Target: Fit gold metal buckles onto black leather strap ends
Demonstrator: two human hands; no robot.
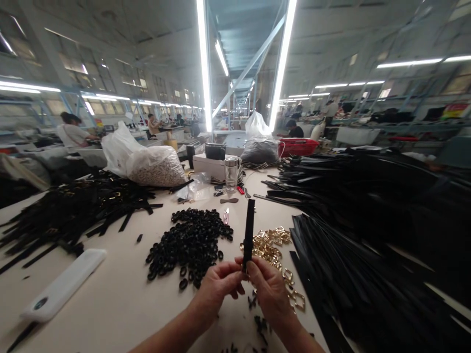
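A black strap [249, 223] stands upright in front of me, with a thicker band around it just above my fingers. My right hand [270, 289] pinches its lower end between thumb and fingers. From the other side, my left hand [221, 284] has its fingertips closed at the same lower end; the exact grip there is partly hidden. Left of the hands lies a heap of small black loops [191, 240]. Behind and beside my right hand are gold-coloured metal buckles [268, 245]. Small dark bits [261, 326] lie beneath the hands.
Long black strips [331, 279] cover the table's right side. Straps with buckles [81, 211] are piled at left, near a white power-bank-like device [64, 287] with a cable. Farther back stand a glass bottle [231, 174], a filled plastic bag [158, 164] and pink-handled snips [225, 215].
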